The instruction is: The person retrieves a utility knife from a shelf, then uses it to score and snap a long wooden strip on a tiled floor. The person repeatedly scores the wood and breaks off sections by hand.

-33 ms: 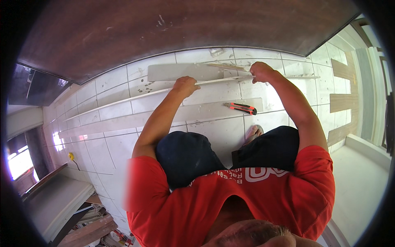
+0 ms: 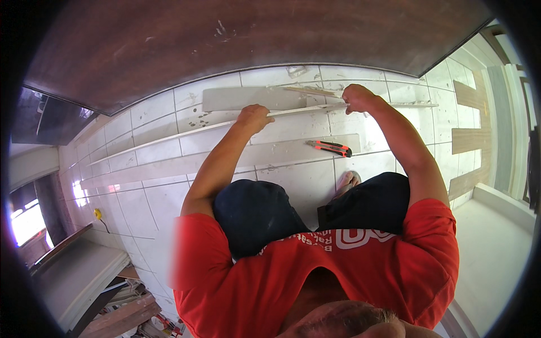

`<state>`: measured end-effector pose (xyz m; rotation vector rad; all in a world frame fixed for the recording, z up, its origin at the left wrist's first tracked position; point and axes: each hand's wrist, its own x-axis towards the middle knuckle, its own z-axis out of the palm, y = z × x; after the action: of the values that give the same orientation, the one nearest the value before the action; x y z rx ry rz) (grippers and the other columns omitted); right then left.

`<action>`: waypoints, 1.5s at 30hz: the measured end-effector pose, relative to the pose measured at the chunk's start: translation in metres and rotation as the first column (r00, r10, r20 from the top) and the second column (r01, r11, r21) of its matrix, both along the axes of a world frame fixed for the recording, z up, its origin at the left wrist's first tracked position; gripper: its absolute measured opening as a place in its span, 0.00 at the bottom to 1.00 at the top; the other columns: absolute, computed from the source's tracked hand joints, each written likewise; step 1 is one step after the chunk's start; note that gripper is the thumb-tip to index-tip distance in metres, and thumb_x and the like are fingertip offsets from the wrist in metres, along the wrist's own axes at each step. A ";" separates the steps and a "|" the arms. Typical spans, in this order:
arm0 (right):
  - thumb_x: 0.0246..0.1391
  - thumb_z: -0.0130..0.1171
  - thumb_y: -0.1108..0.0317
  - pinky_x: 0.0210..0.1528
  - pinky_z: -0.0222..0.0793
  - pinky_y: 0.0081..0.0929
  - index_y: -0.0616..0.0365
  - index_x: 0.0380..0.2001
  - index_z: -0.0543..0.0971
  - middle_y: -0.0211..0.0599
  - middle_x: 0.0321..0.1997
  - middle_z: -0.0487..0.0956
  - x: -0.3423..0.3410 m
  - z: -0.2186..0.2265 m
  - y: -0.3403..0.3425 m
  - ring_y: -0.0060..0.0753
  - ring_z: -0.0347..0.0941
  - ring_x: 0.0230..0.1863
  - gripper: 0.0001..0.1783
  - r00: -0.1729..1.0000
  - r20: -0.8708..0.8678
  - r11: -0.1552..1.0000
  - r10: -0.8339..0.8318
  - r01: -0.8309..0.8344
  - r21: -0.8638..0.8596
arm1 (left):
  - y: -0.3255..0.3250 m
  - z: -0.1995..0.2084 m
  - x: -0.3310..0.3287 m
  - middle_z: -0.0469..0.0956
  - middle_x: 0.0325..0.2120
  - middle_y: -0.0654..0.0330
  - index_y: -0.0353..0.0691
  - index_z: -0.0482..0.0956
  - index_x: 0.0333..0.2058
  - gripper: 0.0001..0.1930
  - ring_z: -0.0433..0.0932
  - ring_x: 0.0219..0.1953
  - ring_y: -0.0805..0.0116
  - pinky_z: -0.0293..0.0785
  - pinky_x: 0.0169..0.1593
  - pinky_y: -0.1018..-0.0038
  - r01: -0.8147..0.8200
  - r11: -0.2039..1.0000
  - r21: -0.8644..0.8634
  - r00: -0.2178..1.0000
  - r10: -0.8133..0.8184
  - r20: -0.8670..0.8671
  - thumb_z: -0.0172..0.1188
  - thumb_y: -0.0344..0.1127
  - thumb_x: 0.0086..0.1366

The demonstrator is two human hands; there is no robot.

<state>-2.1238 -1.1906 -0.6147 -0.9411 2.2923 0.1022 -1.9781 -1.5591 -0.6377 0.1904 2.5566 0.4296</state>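
Observation:
A long, narrow white strip (image 2: 307, 110) stretches from far left to right across the tiled floor, and both hands are closed on it. My left hand (image 2: 253, 119) grips it left of its middle, thumb toward the right. Farther right, my right hand (image 2: 359, 99) pinches its edge with bent fingers. Beyond the strip lies a flat pale grey board (image 2: 242, 98), with a thin wooden sliver (image 2: 307, 90) near its right end. A wider white strip (image 2: 225, 158) rests on the tiles nearer to me. On its right part sits an orange and black utility knife (image 2: 332, 149), blade end leftward.
A large dark brown panel (image 2: 253, 34) borders the far side. A yellow tape measure (image 2: 97, 214) is on the floor at left. Brown wood-look pieces (image 2: 470, 141) and a white frame (image 2: 501, 205) stand at right. Scrap wood (image 2: 121, 318) is piled at lower left.

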 end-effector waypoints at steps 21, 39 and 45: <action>0.37 0.83 0.55 0.53 0.76 0.41 0.56 0.47 0.86 0.45 0.46 0.84 0.000 0.027 0.001 0.48 0.80 0.50 0.32 0.991 0.128 0.993 -0.041 0.026 0.118 | 0.011 -0.010 0.004 0.84 0.41 0.49 0.40 0.86 0.42 0.22 0.81 0.49 0.48 0.76 0.55 0.55 0.084 0.996 -0.025 0.996 -0.084 0.016 0.60 0.55 0.69; 0.51 0.72 0.55 0.48 0.76 0.46 0.53 0.38 0.86 0.46 0.40 0.84 0.029 -0.006 -0.055 0.53 0.81 0.45 0.17 0.995 -0.033 0.994 0.094 -0.096 -0.051 | 0.022 0.001 -0.005 0.85 0.42 0.47 0.44 0.86 0.47 0.24 0.82 0.49 0.46 0.76 0.55 0.55 0.017 0.999 0.051 0.999 -0.015 -0.041 0.61 0.59 0.67; 0.42 0.79 0.50 0.50 0.77 0.44 0.55 0.38 0.86 0.44 0.38 0.85 0.014 0.013 -0.029 0.49 0.82 0.45 0.25 0.995 0.056 0.996 -0.083 0.085 -0.031 | 0.001 -0.005 0.000 0.85 0.43 0.48 0.41 0.85 0.48 0.27 0.81 0.50 0.48 0.76 0.56 0.55 -0.005 0.999 0.037 0.992 0.010 -0.130 0.62 0.61 0.67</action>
<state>-2.1102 -1.2193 -0.6013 -0.8521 2.2863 0.0024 -1.9782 -1.5585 -0.6431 0.2288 2.6788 0.4820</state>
